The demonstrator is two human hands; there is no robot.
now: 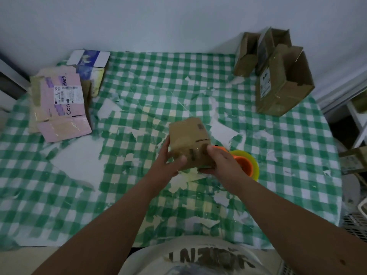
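A small brown cardboard box (188,137) is held above the middle of the table, with shiny tape across its near face. My left hand (168,162) grips its left side, thumb on the front face. My right hand (222,161) grips its right lower corner, thumb on top and fingers underneath. Just behind my right hand lies a tape dispenser (247,165) with an orange core and a yellow-green roll, partly hidden by the hand.
The table (139,92) wears a torn green-and-white checked cloth. Flattened pink and blue cartons (63,100) lie at the far left. Several open brown boxes (278,76) stand at the far right. A white wall runs behind; shelving stands beyond the right edge.
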